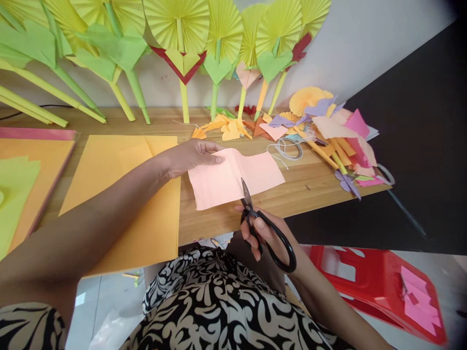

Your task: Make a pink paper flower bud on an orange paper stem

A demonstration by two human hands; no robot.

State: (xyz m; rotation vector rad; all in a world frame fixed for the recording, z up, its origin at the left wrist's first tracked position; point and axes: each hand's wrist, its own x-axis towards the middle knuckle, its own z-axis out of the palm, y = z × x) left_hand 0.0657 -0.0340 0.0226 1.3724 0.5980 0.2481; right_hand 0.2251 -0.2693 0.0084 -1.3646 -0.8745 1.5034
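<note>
Since the left hand point(191, 158) pinches the pale-pink paper point(219, 181) only at eleven o'clock, I fear it could buckle against the scissors point(249, 209) the right hand point(276, 236) holds at five.

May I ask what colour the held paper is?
The paper is pale pink, clearest in the head view.

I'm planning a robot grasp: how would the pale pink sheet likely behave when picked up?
The pale pink sheet probably flexes easily: a soft crease crosses it. Pinched in the left hand, it looks thin, so it is likely light. Its uneven edges suggest it may tear if tugged.
</note>
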